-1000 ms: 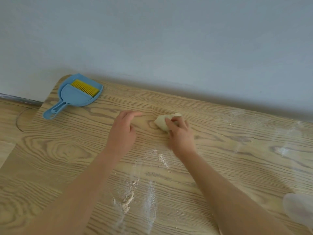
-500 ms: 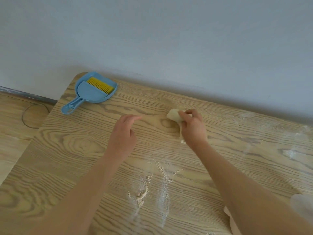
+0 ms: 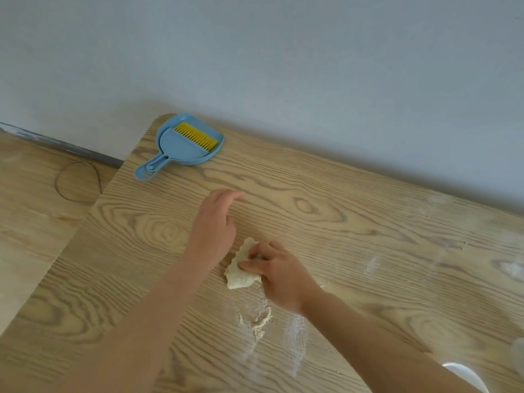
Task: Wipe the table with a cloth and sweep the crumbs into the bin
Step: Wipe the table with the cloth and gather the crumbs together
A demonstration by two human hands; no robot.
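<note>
A small cream cloth (image 3: 241, 272) lies bunched on the wood-grain table (image 3: 354, 222). My right hand (image 3: 279, 275) grips it from the right, fingers curled over it and pressing it onto the wood. My left hand (image 3: 215, 225) rests flat on the table just left of and beyond the cloth, fingers straight, holding nothing. A small heap of pale crumbs (image 3: 258, 321) and white powder streaks (image 3: 297, 338) lie just in front of the cloth. No bin is in view.
A blue dustpan (image 3: 181, 148) with a yellow-bristled brush (image 3: 197, 136) in it sits at the table's far left corner by the grey wall. Faint powder smears (image 3: 371, 263) mark the table's right side. A white object (image 3: 467, 375) shows at the bottom right. Wooden floor lies left.
My right hand has drawn the cloth back toward me and leftward, from beyond the left hand's fingertips to beside its wrist. The left hand has stayed put on the table.
</note>
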